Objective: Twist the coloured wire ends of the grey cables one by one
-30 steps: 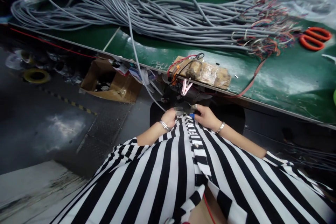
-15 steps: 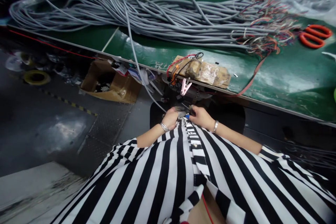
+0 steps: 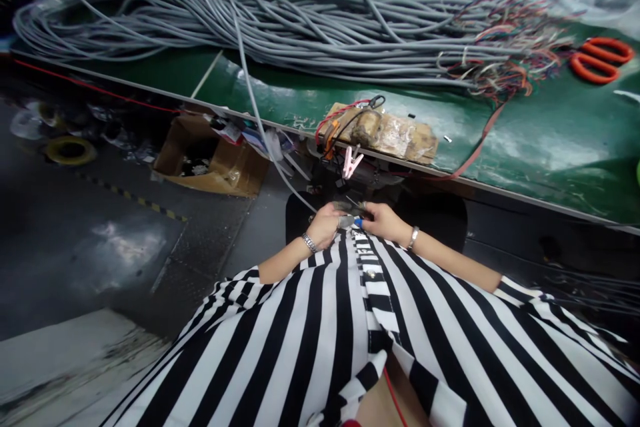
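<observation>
Both hands meet close to my body, just below the edge of the green table (image 3: 525, 140). My left hand (image 3: 325, 221) is closed around the end of a single grey cable (image 3: 260, 120) that runs down from the big pile on the table. My right hand (image 3: 381, 220) is closed on a small tool with a blue handle (image 3: 357, 220), its dark tip pointing at the cable end between the hands. Each wrist wears a metal bracelet.
A large bundle of grey cables (image 3: 300, 27) with coloured stripped ends (image 3: 500, 60) covers the table. Orange-handled scissors (image 3: 597, 59) lie at the right. A taped wooden block (image 3: 390, 133) with clips and red wires sits at the table edge. An open cardboard box (image 3: 210, 157) stands on the floor.
My hands have drawn slightly closer together and shifted a little up and left; the tool's tip has closed in on the cable end. The view has tilted a little.
</observation>
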### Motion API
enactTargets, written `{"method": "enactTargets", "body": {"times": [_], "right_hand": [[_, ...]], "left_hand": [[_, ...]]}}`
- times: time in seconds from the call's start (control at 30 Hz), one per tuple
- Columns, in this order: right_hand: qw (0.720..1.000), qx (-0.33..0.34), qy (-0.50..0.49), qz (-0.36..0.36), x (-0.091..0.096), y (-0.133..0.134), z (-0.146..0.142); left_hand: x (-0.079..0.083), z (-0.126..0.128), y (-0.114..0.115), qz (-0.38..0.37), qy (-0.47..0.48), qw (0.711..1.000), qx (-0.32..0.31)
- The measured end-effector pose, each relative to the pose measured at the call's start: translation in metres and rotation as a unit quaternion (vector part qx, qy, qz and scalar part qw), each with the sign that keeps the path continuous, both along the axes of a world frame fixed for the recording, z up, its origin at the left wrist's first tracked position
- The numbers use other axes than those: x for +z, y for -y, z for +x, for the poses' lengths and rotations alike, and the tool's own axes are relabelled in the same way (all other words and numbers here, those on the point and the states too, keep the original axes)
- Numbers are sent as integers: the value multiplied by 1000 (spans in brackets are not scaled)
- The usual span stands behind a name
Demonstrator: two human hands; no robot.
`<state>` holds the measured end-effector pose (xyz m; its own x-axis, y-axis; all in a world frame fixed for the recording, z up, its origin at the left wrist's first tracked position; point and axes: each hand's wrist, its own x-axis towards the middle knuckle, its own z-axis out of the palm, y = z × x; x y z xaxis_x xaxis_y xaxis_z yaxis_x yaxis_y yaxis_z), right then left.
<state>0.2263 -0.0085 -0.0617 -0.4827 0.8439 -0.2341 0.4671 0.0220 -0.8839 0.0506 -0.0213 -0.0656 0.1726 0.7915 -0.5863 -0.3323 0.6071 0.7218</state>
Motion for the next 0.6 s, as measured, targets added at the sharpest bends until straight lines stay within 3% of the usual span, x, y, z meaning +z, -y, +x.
{"method": "enactTargets", "body": {"times": [0.27,0.47,0.6], "right_hand": [[988,-20,-134,-73,-17,1,7],[988,-29,-125,-90,-17,0,6],[994,-10,-90,-61,-12,-2,4]], "left_hand": [[-4,1,-2,-53,66,996,-8],[-5,2,-2,-48,75,996,19],[-5,3,-2,-52,90,995,-5]]}}
